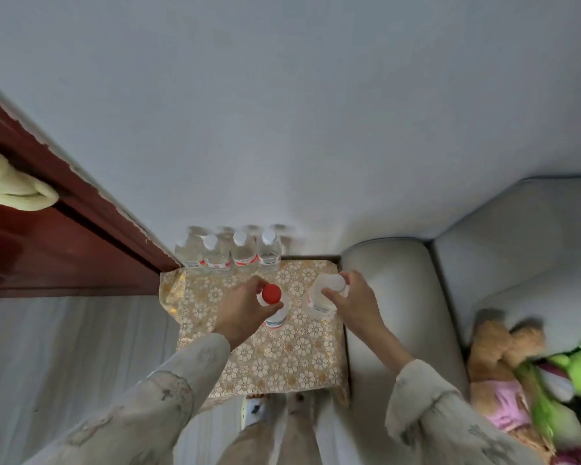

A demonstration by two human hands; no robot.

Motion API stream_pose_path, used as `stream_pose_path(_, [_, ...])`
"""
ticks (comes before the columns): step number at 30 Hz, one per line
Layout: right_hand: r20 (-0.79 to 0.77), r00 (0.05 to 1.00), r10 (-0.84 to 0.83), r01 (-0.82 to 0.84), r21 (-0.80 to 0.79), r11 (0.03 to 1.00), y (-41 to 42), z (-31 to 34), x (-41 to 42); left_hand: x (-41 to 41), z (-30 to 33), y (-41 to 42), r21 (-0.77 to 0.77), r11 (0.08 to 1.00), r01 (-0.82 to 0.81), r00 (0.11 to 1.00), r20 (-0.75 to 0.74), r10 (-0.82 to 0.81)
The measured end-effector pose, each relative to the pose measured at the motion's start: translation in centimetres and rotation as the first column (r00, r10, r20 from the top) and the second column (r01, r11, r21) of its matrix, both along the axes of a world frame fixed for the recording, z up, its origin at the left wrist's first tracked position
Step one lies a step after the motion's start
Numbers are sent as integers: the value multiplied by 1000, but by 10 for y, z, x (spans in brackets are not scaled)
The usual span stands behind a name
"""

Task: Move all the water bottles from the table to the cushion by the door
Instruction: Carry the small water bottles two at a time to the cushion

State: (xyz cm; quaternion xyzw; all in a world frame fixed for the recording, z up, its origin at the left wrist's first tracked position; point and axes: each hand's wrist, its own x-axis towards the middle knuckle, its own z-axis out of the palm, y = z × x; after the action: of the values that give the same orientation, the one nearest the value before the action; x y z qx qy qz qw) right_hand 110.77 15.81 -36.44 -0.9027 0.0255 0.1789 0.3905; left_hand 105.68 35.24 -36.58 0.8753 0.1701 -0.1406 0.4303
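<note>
Over gold-patterned cushion, each hand's grip closes around one bottle's neck: left hand red-capped bottle, right hand white-capped bottle.

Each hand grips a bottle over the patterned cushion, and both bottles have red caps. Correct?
Not quite. The head view shows only the left hand on a red-capped bottle; the right hand's bottle has a white cap. Both are over the cushion.

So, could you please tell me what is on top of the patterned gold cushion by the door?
On the patterned gold cushion, a row of clear white-capped bottles stands at the far edge. The left hand grips a red-capped bottle; the right hand grips another bottle. Their bases are hidden.
</note>
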Motion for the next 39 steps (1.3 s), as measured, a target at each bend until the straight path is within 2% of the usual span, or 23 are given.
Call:
stream_pose_path(7, [-91,995,-40,46,73,996,-2,-45,67,64,-33,-21,19,996,90,996,-8,-90])
stream_pose_path(14, [-67,998,15,-9,93,996,-5,-70,116,119,-53,-35,99,995,-27,998,59,21])
stream_pose_path(23, [-26,999,44,-40,156,987,5,-96,132,146,-77,-44,210,976,-62,998,-17,67])
stream_pose_path(32, [-159,979,128,-90,226,970,9,-96,137,143,-76,-51,141,981,-133,989,-46,141])
stream_pose_path(35, [-198,964,177,-125,252,960,3,-85,128,129,-68,-50,51,987,-153,986,-51,156])
stream_pose_path(39, [-257,955,150,-79,269,960,0,-69,101,95,-48,-45,-45,980,-194,977,-99,189])
